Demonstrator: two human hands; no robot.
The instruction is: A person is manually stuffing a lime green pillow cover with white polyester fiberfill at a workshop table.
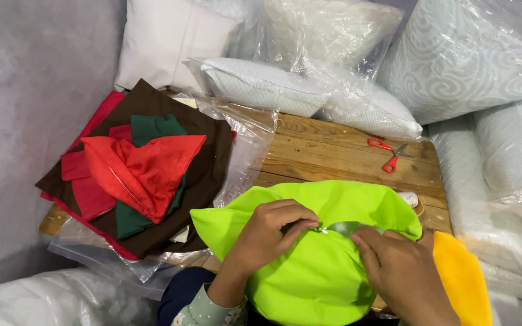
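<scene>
A stuffed lime-green cushion cover [318,271] lies on my lap against the front edge of the wooden table [333,151]. My left hand [267,232] pinches the green fabric at the cover's opening, near a small silvery zip part [339,228]. Just to the right, my right hand [403,274] holds the fabric at the same seam, fingers bent onto it. The two hands are almost touching.
A pile of red, green and brown fabric covers [143,172] sits on clear plastic at the left. Red-handled scissors [389,154] lie at the table's back right. Pillows wrapped in plastic [466,54] crowd the back and right. An orange cushion [463,281] lies by my right wrist.
</scene>
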